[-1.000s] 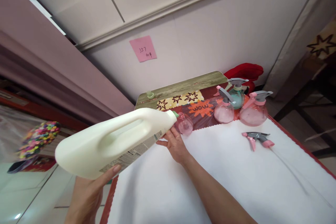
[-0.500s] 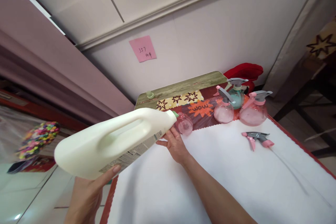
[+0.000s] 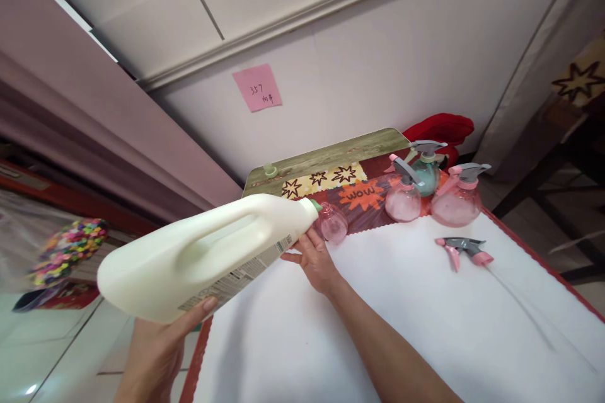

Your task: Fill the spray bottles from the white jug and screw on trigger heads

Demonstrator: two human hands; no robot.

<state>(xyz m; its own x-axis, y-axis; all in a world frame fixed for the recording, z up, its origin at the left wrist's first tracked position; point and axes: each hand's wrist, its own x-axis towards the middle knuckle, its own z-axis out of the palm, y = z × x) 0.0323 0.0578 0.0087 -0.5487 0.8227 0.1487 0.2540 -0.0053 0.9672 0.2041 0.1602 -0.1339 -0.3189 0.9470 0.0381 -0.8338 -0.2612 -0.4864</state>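
A large cream-white detergent jug [image 3: 151, 258] is tilted on its side, its green-rimmed mouth [image 3: 315, 204] pointing right. My left hand [image 3: 161, 340] grips it from below near the base, thumb on the label. Closed around the underside by the neck is my right hand [image 3: 316, 261], its fingertips partly hidden. The mouth meets the top of a small pink transparent bottle [image 3: 333, 227] with no spray head on it; whether liquid is flowing cannot be made out. A grey and pink spray head [image 3: 467, 252] with a thin clear tube lies on the table to the right.
Two pink spray bottles [image 3: 403, 203] [image 3: 456, 204] and a green one [image 3: 426, 175] stand at the back right. A pale green cap [image 3: 270, 170] sits on the wood-look strip. The white table [image 3: 378, 302] has red edges. Behind it is a wall with a pink note [image 3: 258, 88].
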